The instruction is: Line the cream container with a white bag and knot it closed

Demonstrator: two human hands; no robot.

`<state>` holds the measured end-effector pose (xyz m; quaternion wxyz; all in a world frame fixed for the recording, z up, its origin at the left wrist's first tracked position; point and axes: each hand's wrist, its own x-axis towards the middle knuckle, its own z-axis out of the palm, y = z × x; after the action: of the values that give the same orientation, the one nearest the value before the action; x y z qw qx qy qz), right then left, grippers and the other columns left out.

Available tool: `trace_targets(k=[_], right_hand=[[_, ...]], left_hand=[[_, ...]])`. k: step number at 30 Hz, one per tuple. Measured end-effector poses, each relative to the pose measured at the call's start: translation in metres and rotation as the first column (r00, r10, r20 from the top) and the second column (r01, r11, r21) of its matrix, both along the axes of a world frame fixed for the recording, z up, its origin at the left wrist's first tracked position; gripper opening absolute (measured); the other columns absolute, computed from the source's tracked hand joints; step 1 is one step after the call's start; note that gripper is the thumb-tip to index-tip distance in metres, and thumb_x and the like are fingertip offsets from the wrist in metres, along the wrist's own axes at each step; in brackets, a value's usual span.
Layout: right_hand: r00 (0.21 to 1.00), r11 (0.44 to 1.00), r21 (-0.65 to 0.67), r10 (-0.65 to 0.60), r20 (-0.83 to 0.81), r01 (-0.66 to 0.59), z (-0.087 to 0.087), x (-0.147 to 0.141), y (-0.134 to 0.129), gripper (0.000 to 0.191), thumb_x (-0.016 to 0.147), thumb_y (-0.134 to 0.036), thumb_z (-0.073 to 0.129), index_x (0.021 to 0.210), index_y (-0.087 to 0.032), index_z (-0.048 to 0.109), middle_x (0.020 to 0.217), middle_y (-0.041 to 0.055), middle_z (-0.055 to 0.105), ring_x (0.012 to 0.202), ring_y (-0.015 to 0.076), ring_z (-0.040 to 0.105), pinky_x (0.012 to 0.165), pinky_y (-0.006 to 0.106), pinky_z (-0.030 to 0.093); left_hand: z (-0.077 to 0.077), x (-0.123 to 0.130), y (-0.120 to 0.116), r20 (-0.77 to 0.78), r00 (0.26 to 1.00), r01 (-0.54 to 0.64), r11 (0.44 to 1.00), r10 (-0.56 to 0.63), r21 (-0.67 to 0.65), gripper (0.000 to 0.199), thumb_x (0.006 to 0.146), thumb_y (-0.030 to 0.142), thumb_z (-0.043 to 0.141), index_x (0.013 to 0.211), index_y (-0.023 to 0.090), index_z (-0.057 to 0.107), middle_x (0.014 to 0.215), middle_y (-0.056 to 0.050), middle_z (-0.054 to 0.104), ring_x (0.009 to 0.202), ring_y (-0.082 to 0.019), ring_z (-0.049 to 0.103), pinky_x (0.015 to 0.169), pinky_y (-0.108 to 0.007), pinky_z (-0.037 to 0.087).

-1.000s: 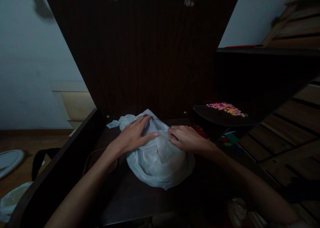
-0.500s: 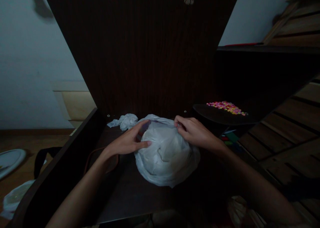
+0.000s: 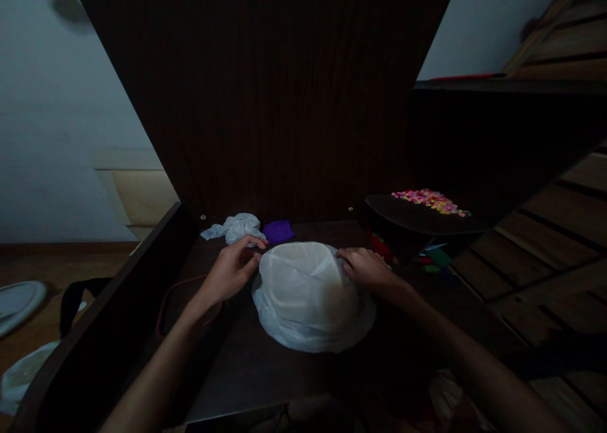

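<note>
A thin, white plastic bag sits on the dark wooden surface, stretched over a rounded, hat-like shape with a wide lower rim. What fills it is hidden. Just off its upper left side, my left hand has thumb and fingers apart and holds nothing. The fingers of my right hand are curled against the bag's upper right edge and grip it. Behind the bag lie a crumpled white plastic bag and a flat purple piece.
A brown-rimmed flat item lies left, beside the raised dark side board. Small pink and yellow pieces cover part of a rounded shelf at right. A tall dark panel stands behind. Wooden slats rise at far right.
My left hand has come off the bag and moved left. The bag now looks smoother and more upright. The purple piece behind it has come into view. My right hand has shifted slightly down.
</note>
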<state>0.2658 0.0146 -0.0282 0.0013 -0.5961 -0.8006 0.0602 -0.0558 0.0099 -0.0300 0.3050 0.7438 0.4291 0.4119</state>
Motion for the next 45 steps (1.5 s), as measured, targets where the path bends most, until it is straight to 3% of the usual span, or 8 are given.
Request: trace_targets(k=[5,9,13,18,23,31,36,45], right_hand=[[0.988,0.997,0.037,0.072,-0.14,-0.068,0.007,0.002,0.004,0.032,0.102,-0.028,0.041,0.119,-0.019,0.067,0.116,0.0088,0.071,0.107,0.0213,0.065,0.086,0.03,0.046],[0.887,0.992,0.079,0.124,-0.445,-0.099,0.023,0.007,-0.005,0.035,0.101,-0.042,0.045,0.102,-0.016,0.069,0.091,0.0055,0.069,0.081,0.0171,0.062,0.071,0.027,0.044],[0.793,0.951,-0.059,0.217,-0.569,-0.302,0.022,0.011,-0.018,0.039,0.093,-0.053,0.059,0.085,-0.016,0.068,0.075,0.0004,0.062,0.065,0.0129,0.053,0.059,0.024,0.038],[0.706,0.901,-0.033,0.317,-0.633,-0.433,0.014,0.016,-0.025,0.042,0.086,-0.057,0.07,0.084,-0.016,0.072,0.072,0.0001,0.062,0.064,0.0125,0.052,0.058,0.024,0.038],[0.703,0.903,0.041,0.361,-0.613,-0.427,0.008,0.014,-0.032,0.037,0.092,-0.051,0.066,0.08,-0.017,0.074,0.075,0.0037,0.071,0.069,0.0156,0.063,0.067,0.028,0.043],[0.705,0.942,-0.015,0.24,-0.668,-0.335,-0.017,0.001,-0.048,0.026,0.085,-0.042,0.074,0.083,-0.016,0.078,0.079,0.0046,0.077,0.068,0.0177,0.067,0.065,0.027,0.046],[0.7,0.937,0.079,0.308,-0.644,-0.34,-0.018,-0.001,-0.058,0.017,0.091,-0.028,0.063,0.083,-0.017,0.074,0.079,0.0045,0.076,0.069,0.0167,0.067,0.067,0.027,0.047],[0.692,0.862,0.09,0.459,-0.557,-0.499,0.005,0.006,-0.084,0.024,0.093,-0.036,0.068,0.077,-0.019,0.072,0.074,0.0008,0.071,0.068,0.0133,0.065,0.064,0.024,0.043]], left_hand=[[0.012,0.007,-0.017,-0.061,0.994,-0.082,0.98,0.094,0.183,0.014,0.096,0.027,0.057,0.097,0.02,0.068,0.109,-0.009,0.072,0.105,-0.025,0.068,0.094,-0.044,0.055],[0.02,0.012,-0.045,-0.159,0.987,0.049,0.929,0.011,0.367,0.019,0.094,0.029,0.066,0.111,0.023,0.072,0.115,-0.009,0.07,0.109,-0.025,0.064,0.094,-0.043,0.055],[0.008,0.012,-0.064,-0.227,0.973,0.15,0.836,-0.032,0.527,0.018,0.09,0.024,0.075,0.107,0.024,0.074,0.117,-0.009,0.069,0.11,-0.026,0.062,0.093,-0.042,0.055],[-0.014,0.014,-0.078,-0.111,0.989,0.007,0.738,0.092,0.674,0.022,0.088,0.007,0.072,0.104,0.022,0.071,0.103,-0.007,0.07,0.095,-0.021,0.066,0.08,-0.036,0.057],[-0.03,0.015,-0.089,-0.075,0.979,-0.088,0.721,0.191,0.687,0.016,0.09,0.007,0.068,0.098,0.021,0.069,0.094,-0.006,0.07,0.084,-0.02,0.069,0.071,-0.034,0.059],[-0.055,0.011,-0.084,-0.157,0.976,-0.038,0.834,0.148,0.55,0.013,0.095,0.01,0.06,0.099,0.02,0.067,0.1,-0.008,0.07,0.092,-0.02,0.07,0.079,-0.033,0.06],[-0.047,0.011,-0.084,-0.148,0.979,-0.035,0.836,0.138,0.548,0.012,0.094,0.009,0.06,0.096,0.019,0.063,0.099,-0.008,0.071,0.092,-0.02,0.07,0.079,-0.032,0.06],[-0.03,0.004,-0.064,-0.149,0.909,-0.208,0.733,0.39,0.647,0.007,0.093,0.013,0.061,0.089,0.019,0.062,0.098,-0.008,0.07,0.089,-0.018,0.07,0.082,-0.031,0.057]])
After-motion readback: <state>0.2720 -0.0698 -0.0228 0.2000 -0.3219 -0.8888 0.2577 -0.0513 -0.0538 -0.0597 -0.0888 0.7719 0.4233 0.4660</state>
